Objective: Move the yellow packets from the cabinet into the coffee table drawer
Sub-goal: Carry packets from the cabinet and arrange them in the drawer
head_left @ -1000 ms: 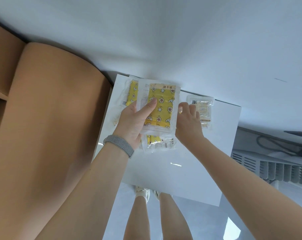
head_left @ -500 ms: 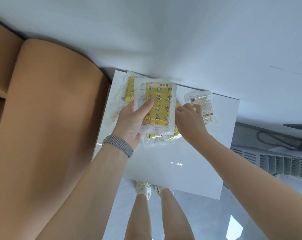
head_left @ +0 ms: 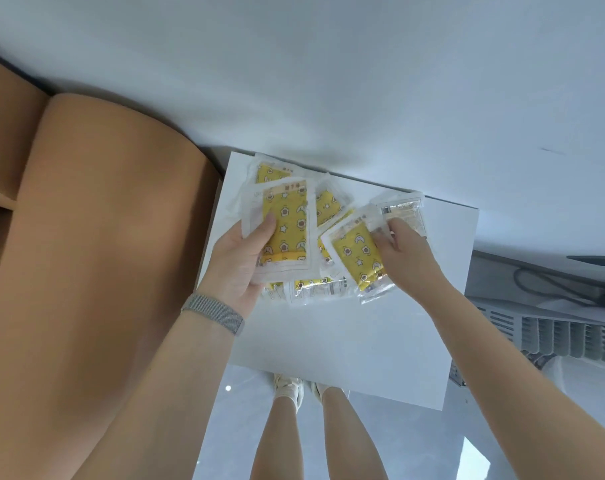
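The right hand (head_left: 403,252), which a second ago lay beside the packet held by the left hand (head_left: 240,261), has drawn a second yellow packet (head_left: 358,261) out of the pile and now pinches it, tilted, to the right. The held yellow packet (head_left: 287,230) has shifted slightly left, uncovering more packets (head_left: 327,204) beneath.

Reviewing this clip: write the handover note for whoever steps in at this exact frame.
Left hand: grips one yellow packet, thumb on its face.
Right hand: pinches a second yellow packet at its edge, tilted.
More yellow packets lie loose on the white cabinet top under and behind the held ones; a paler packet lies by the right fingers.
Done: two packets in hand.
Left: gather the rest and carry all to the coffee table drawer, which is not in view.
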{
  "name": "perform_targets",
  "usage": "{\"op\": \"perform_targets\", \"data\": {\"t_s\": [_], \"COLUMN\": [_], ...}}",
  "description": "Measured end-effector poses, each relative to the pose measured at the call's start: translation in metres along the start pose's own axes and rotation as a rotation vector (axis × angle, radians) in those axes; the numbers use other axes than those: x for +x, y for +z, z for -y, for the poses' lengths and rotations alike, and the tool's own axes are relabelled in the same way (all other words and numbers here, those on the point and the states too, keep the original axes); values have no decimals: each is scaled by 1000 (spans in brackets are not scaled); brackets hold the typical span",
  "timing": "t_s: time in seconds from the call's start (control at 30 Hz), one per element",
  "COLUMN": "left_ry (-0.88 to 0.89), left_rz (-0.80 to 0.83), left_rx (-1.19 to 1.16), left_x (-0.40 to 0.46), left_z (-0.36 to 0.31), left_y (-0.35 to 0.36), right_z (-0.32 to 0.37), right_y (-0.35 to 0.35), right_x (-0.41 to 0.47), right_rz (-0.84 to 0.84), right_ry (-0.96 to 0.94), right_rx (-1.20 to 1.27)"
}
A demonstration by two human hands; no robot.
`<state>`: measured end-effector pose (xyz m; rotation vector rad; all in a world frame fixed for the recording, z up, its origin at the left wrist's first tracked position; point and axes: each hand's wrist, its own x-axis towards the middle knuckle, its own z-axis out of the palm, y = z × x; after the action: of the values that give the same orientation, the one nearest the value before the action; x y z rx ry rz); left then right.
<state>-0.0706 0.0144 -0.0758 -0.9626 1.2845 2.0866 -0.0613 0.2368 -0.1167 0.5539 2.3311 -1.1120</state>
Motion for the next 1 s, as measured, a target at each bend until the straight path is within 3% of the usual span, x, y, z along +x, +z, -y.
{"op": "perform_targets", "data": {"t_s": [0.17, 0.33, 0.47, 0.6, 0.77, 0.93, 1.0], "left_ry": [44, 20, -2, 39, 61, 62, 62], "left_rz": [-32, -50, -22, 62, 7, 11, 8], "left_rx": [91, 63, 62, 97, 160, 114, 98], "left_x": [1, 3, 0, -3, -1, 1, 2], "left_z": [0, 11, 22, 25, 28, 26, 26], "left_y": [1, 13, 25, 30, 20, 11, 9], "right_z": [8, 27, 35, 42, 37, -2, -22], "right_y": [-7, -8, 5, 14, 17, 9, 6], "right_x": [-20, -36, -42, -45, -40, -4, 13], "right_rz": [-81, -72, -30, -30, -42, -230, -378], "right_ry": [195, 166, 114, -1, -16, 168, 191], "right_rx": [567, 859, 820, 624, 457, 618, 483]}}
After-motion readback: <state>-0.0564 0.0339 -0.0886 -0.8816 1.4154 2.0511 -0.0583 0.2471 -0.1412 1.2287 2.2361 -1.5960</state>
